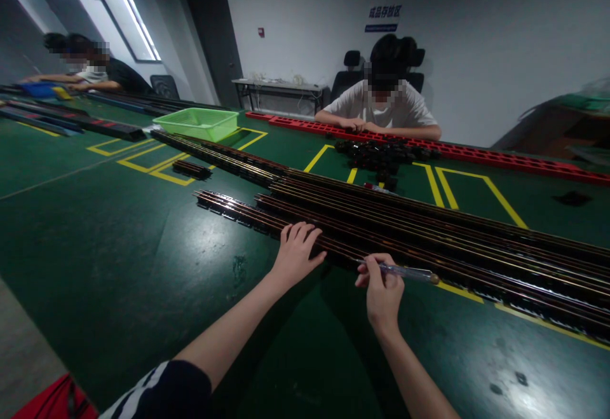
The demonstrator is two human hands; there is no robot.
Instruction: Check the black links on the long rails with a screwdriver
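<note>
My left hand (295, 255) lies with its fingers spread on the nearest of several long dark strips (238, 209), which have thin copper and gold-coloured lines along their length. In my right hand (384, 288) is a slim screwdriver (414, 274) with a clear handle. Its handle points to the right and its thin tip reaches left to the near strip; whether the tip touches the strip is too small to tell. More dark strips (429, 228) lie side by side just beyond both hands, running off to the right.
A green basket (197, 125), a short dark piece (191, 169) and a pile of small black parts (381, 155) are on the green table (119, 260). Behind the pile, a person (381, 104) leans on the table by a long red rack (505, 157). Other people sit far left.
</note>
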